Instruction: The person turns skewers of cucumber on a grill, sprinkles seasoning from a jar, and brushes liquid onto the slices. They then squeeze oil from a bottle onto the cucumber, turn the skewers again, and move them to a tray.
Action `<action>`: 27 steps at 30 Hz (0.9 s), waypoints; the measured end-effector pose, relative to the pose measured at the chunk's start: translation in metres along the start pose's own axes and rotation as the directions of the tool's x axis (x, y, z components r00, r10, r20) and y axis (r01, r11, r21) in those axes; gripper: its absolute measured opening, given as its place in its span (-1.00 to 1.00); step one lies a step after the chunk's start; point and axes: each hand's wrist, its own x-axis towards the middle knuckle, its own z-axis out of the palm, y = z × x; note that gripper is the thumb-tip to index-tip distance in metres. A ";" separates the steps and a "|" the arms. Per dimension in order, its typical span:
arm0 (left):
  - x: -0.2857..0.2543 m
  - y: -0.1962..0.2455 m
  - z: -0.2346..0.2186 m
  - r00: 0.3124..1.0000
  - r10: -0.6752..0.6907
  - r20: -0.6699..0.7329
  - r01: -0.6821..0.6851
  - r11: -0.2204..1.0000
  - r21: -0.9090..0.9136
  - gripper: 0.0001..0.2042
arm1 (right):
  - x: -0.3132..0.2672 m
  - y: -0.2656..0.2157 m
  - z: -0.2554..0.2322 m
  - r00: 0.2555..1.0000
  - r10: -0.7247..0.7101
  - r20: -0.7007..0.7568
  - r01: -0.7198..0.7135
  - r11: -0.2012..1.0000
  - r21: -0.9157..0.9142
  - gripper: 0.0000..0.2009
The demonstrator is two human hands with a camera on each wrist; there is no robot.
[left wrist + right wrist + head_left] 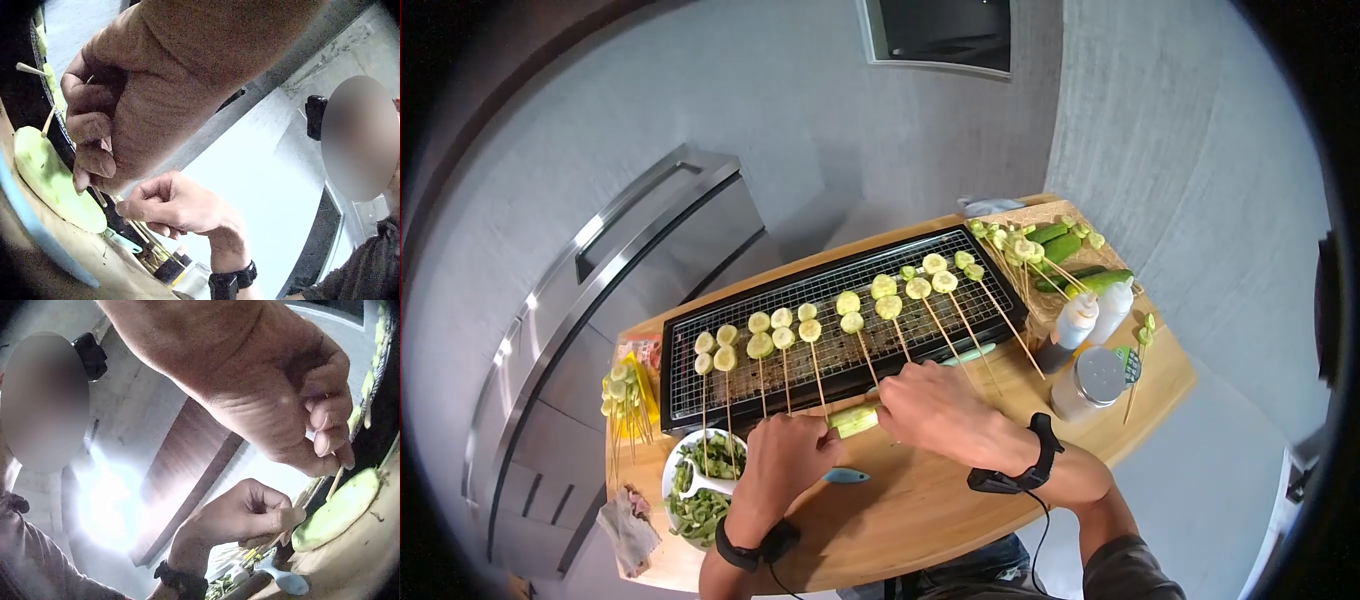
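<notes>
Both hands are at the near edge of a black grill (730, 400), over the ends of skewers of round pale-green slices, likely cucumber. My left hand (785, 450) is at the lower ends of the middle skewers; its thumb and fingers pinch a thin skewer stick (100, 197). A little to the right, my right hand (930, 405) pinches another skewer stick (335, 483) between thumb and fingertips. Between the hands, a peeled cucumber piece (857, 420) lies on the wooden table. A blue-handled tool (845, 476) lies below it, partly under the left hand.
A white bowl (668, 480) of greens with a white ladle (710, 483) stands left. Two squeeze bottles (1075, 320) and a shaker jar (1088, 380) are at the right. Behind them are whole cucumbers (1052, 235) and more skewers. A yellow packet (647, 385) lies far left.
</notes>
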 end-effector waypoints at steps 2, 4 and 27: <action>0.000 -0.001 -0.001 1.000 0.014 0.009 -0.014 1.000 -0.008 -0.78 | -0.002 0.002 -0.006 1.000 0.024 -0.009 -0.024 1.000 -0.009 -0.73; -0.001 -0.002 -0.002 1.000 0.002 0.028 -0.002 1.000 0.005 -0.77 | -0.005 0.006 -0.018 0.999 0.048 -0.018 -0.048 0.999 -0.017 -0.71; -0.002 0.006 -0.009 0.996 -0.084 -0.016 0.085 0.992 0.097 -0.66 | -0.003 0.035 -0.047 0.910 0.350 0.222 -0.315 0.932 -0.177 -0.78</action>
